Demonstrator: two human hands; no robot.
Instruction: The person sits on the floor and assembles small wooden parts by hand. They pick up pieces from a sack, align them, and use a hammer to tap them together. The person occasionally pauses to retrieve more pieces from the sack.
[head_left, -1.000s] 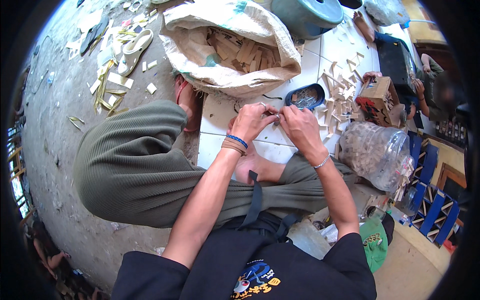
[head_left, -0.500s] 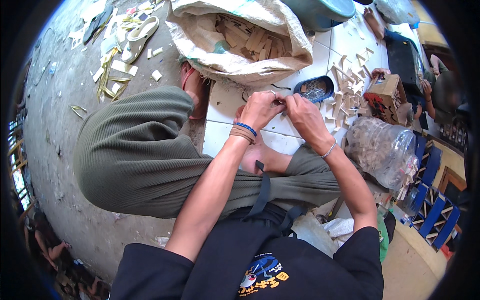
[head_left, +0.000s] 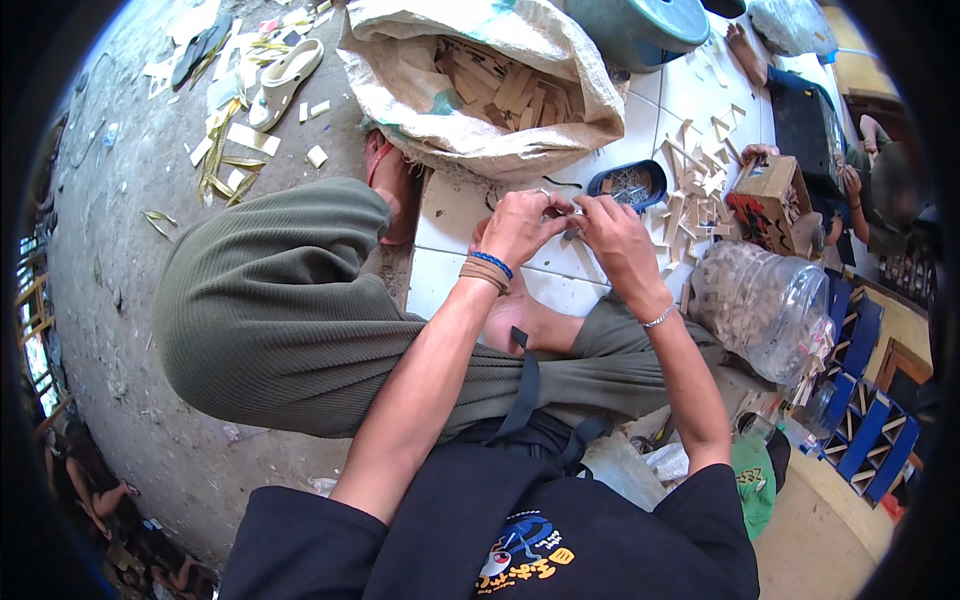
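My left hand (head_left: 518, 228) and my right hand (head_left: 618, 242) meet above the white tiles, fingertips nearly touching. Each is closed in a pinch. Between them shows a small, pale bit, too small to name; which hand grips it I cannot tell. Just beyond the right fingers stands a dark blue oval tub (head_left: 657, 194) of thin metal pieces, perhaps nails or pins. Small wooden strips (head_left: 690, 212) lie scattered to its right, some joined at angles. Past my left hand sits a wide-mouthed white woven sack (head_left: 385, 75) holding many flat wooden pieces (head_left: 515, 88).
At the right are a cardboard box (head_left: 762, 205) and a clear plastic jar (head_left: 765, 300) full of small wooden pieces. A teal basin (head_left: 650, 35) stands beyond the sack. Another person's hand (head_left: 760, 152) rests by the box. A pale clog (head_left: 285, 85) and scraps lie on the floor at left.
My right hand has shifted slightly, and its fingertips have turned against the left ones. A small pale bit now shows between the hands. The whole view has moved a little.
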